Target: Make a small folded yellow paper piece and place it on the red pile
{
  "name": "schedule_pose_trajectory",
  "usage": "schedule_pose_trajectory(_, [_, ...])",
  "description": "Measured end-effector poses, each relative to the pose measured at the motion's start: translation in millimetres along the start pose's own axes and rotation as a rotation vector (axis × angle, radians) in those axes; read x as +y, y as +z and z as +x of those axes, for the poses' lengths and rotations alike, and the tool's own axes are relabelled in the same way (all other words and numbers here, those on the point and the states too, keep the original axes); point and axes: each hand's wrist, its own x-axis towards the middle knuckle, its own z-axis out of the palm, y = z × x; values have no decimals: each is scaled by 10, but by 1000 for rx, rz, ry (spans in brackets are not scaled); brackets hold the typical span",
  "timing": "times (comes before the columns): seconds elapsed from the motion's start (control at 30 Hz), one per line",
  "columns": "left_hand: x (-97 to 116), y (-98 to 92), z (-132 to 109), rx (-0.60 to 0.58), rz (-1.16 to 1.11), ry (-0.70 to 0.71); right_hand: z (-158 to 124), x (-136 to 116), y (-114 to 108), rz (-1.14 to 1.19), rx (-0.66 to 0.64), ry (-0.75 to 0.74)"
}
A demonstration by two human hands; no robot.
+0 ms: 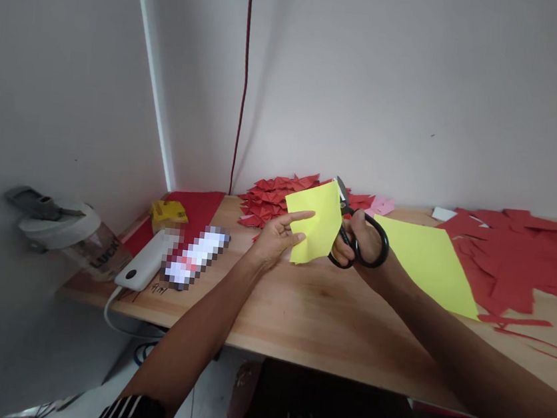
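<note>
1. From where I stand, the person's left hand point(275, 241) has its thumb and fingers clamped on a small, angular piece of bright yellow paper point(318, 223), raised above the pale wooden table point(307, 313).
2. The right hand point(364, 237) has its fingers curled round the black looped handles of a pair of metal-bladed scissors point(344, 207). A blade shows at the paper's right edge; I cannot tell whether the paper lies between both blades.
3. Behind the right forearm, a larger flat sheet of bright yellow paper point(424, 256) lies on the table, beside a loose spread of cut red paper pieces point(509, 255).
4. Behind the left hand, against the wall, sits a heap of pointed, folded red paper shapes point(272, 198).
5. Over on the left I see a slim device with a blurred, lit screen point(196, 258), near a white rounded box with a cable point(144, 267).
</note>
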Motion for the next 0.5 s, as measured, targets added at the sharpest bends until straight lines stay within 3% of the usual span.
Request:
schedule_pose_trajectory(0.3, [77, 28, -30, -10, -7, -28, -70, -106, -46, 50, 134, 31])
schedule_pose_trajectory(0.5, [155, 19, -51, 67, -62, -22, -222, -176, -354, -122, 85, 74])
